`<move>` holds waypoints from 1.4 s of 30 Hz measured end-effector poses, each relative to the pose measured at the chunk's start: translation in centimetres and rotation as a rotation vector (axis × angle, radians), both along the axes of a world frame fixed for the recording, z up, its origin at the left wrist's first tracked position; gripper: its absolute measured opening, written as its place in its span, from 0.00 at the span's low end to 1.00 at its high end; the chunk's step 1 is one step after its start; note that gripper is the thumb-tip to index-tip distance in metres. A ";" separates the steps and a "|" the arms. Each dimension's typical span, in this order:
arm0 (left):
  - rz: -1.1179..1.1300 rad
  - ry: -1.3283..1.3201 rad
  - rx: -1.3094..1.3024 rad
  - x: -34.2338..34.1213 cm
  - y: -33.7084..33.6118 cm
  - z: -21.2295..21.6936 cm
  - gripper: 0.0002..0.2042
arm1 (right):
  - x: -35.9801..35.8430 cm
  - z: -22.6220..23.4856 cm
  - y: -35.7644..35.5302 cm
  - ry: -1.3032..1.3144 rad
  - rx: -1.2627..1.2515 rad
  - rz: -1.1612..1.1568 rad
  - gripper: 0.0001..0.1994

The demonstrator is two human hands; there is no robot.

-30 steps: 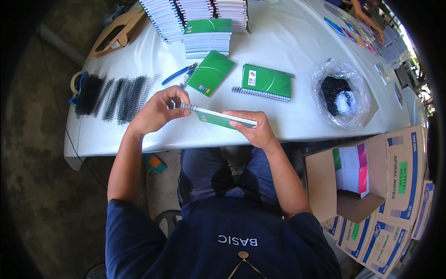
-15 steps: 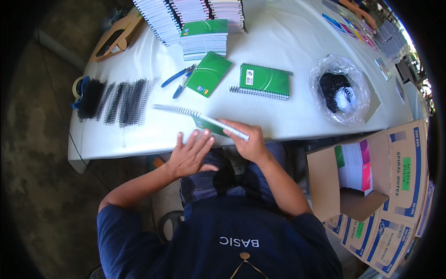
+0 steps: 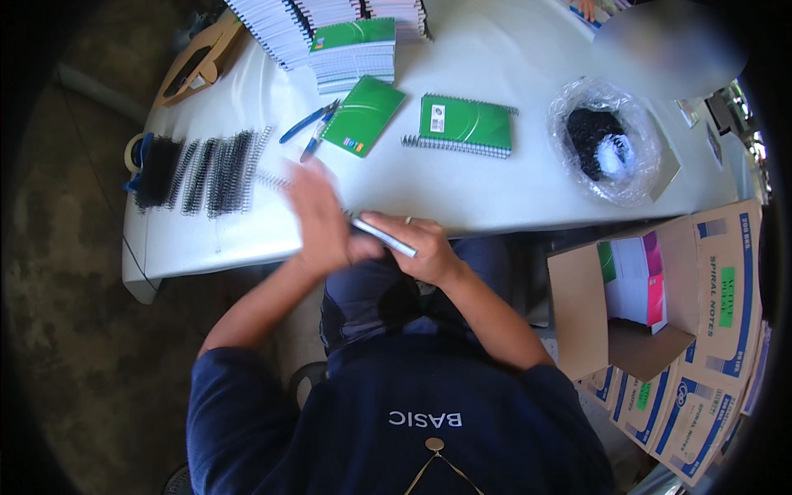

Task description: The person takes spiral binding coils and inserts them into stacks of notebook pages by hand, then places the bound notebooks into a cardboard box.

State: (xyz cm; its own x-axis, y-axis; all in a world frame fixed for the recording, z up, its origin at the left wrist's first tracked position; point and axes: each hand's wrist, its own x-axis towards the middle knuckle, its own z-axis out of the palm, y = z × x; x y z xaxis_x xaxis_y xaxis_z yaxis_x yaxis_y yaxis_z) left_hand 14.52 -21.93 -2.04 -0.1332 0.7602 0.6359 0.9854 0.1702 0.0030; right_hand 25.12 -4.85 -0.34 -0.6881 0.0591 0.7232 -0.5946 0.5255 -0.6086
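A: Where's the slim white-edged rectangular paper notebook (image 3: 386, 238)?
B: Mid-frame, edge-on, sloping down to the right. Right hand (image 3: 425, 252) pinches it.
A: Coil?
B: Thin grey wire coil (image 3: 273, 180) shows past the left hand (image 3: 318, 216), toward upper left. Left hand's blurred; can't tell its grip.

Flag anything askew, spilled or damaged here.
Coil ends jut past the green notebooks near the plastic bag, looking untrimmed; a coil also seems to overhang the notebook in the right hand. No visible spill or damage.
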 end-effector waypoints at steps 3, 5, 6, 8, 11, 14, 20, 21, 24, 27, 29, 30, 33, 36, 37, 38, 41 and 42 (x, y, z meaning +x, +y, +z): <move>-0.244 -0.076 -0.253 2.0 -0.8 0.4 0.53 | 0.7 -0.5 0.9 -0.065 -0.052 -0.046 0.26; -0.118 0.123 -0.007 -0.4 0.0 2.1 0.49 | 0.5 -0.2 0.6 -0.081 0.042 -0.031 0.25; -0.047 0.200 0.110 -1.2 0.6 3.3 0.47 | 0.4 0.2 0.4 -0.133 0.070 -0.010 0.25; -0.024 0.059 0.136 -0.7 1.3 1.0 0.50 | 0.0 0.3 0.1 0.040 0.116 -0.013 0.27; -0.314 0.027 -0.002 2.1 0.7 -2.2 0.50 | 0.0 -1.1 0.5 -0.026 -0.101 -0.116 0.27; -0.002 0.075 0.218 -0.1 1.4 2.1 0.52 | 0.5 -0.9 0.0 -0.093 0.069 -0.074 0.30; -0.327 -0.058 -0.145 3.3 -0.3 -2.2 0.50 | -0.5 -1.1 -0.2 -0.035 -0.079 -0.026 0.27; -0.216 0.100 -0.073 2.5 0.5 -0.2 0.46 | -0.7 -1.2 -0.1 0.003 -0.132 -0.003 0.27; 0.060 0.188 0.281 -0.3 3.4 3.7 0.45 | -0.8 -0.8 -0.6 -0.191 -0.045 0.034 0.28; -0.150 -0.020 0.038 2.7 2.1 -0.2 0.47 | -0.9 -1.2 -0.5 -0.240 -0.308 0.149 0.28; -0.313 -0.152 -0.066 4.1 0.6 -2.1 0.48 | -0.9 -0.4 0.2 -0.321 -0.453 0.127 0.28; -0.206 -0.088 -0.023 4.5 0.5 -0.9 0.44 | -0.5 -0.3 0.1 -0.386 -0.500 0.196 0.29; 0.055 -0.059 -0.079 3.8 4.0 6.3 0.28 | -0.9 -0.3 0.4 -0.249 -0.458 0.092 0.31; 0.020 -0.198 -0.208 2.5 4.8 8.1 0.20 | -0.9 -0.3 0.9 -0.371 -0.438 0.064 0.33; -0.030 -0.366 -0.253 2.3 4.7 8.5 0.16 | -0.9 -0.4 0.8 -0.473 -0.444 0.091 0.35; -0.036 -0.362 -0.254 2.5 5.1 9.2 0.16 | -1.1 -0.6 0.7 -0.468 -0.445 0.085 0.35; 0.021 -0.313 -0.160 2.8 6.0 10.7 0.11 | -1.4 -0.7 0.7 -0.324 -0.445 0.105 0.36; 0.009 -0.256 -0.249 2.4 5.7 10.8 0.11 | -1.3 -0.2 0.7 -0.386 -0.447 0.091 0.36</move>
